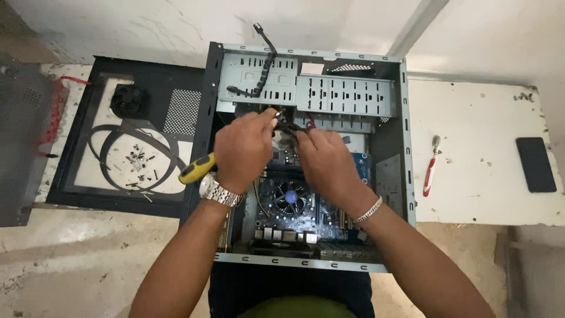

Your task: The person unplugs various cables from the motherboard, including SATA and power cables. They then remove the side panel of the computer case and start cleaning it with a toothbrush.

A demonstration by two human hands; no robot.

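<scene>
Cables (286,128), black with a bit of red, sit bunched between both hands at the far middle of the open computer case (406,147), just below the grey drive cage (329,91). Left hand (242,150) is curled nearly closed, fingertips pinching the cables, with a yellow-handled screwdriver (197,168) tucked under the palm, handle sticking out left. Right hand (326,162) is curled too, fingers gripping the same bundle from the right. Case lies flat, side off; inside: blue motherboard (359,168), round black cooler fan (291,197) near the middle, another black cable (262,68) draped over the cage. Left of the case, the black side panel (76,176) holds loose screws (136,158), looped cable and a small fan (128,100). Right, on the white board (482,194): red-handled tool (430,168), dark phone (535,165).
</scene>
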